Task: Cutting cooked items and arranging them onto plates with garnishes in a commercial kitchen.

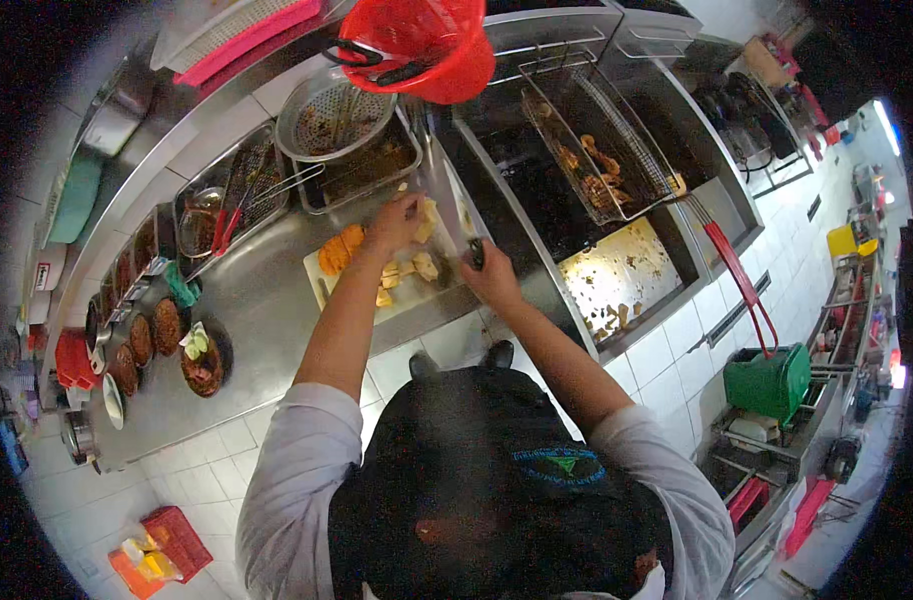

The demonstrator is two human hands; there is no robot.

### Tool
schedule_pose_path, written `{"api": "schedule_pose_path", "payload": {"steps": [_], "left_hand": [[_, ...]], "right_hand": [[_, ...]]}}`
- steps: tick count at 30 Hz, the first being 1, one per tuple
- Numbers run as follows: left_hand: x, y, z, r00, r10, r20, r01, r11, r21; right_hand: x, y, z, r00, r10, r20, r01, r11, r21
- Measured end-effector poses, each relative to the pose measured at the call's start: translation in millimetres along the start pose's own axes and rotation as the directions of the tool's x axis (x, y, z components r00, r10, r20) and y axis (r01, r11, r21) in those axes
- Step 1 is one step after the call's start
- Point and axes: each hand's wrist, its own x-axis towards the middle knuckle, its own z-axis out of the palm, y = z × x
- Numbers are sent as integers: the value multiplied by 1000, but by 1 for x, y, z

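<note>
A white cutting board [393, 304] lies on the steel counter before me. My left hand [396, 221] rests over its far part, fingers on a pale yellow piece of food [426, 221]. In my right hand [494, 274] is the black handle of a knife [475, 251], its broad blade pointing away from me beside that piece. Several cut pale chunks [408, 271] lie on the board's near part. Left of them sits an orange, breaded-looking piece of food [342, 249], partly behind my left forearm.
Right of the board is a deep fryer [516, 172] with a wire basket [599, 150] of fried food and a red-handled tool [734, 259]. Behind the board stand a perforated metal pot [299, 139] and a red plastic basket [456, 71]. Several brown bowls [165, 326] occupy the counter's left.
</note>
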Motion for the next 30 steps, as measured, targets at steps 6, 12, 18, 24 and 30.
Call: {"api": "schedule_pose_path", "payload": {"steps": [6,12,18,24,30], "left_hand": [[-4,-5,-2,980,-192,56,185,976,119],[1,4,1,996,20,86,-39,974,224],[11,17,-16,936,36,351,-136,955,264],[9,3,-13,932,33,361,-64,995,73],[2,17,-13,952,-49,302,-11,981,191]], "right_hand": [[45,-27,40,997,-72,25,71,997,23],[67,-10,42,990,-143,5,143,989,-42],[65,-12,36,989,-54,139,59,998,-32],[79,11,24,976,-25,215,51,992,-118],[84,7,24,969,-108,223,149,973,-175]]}}
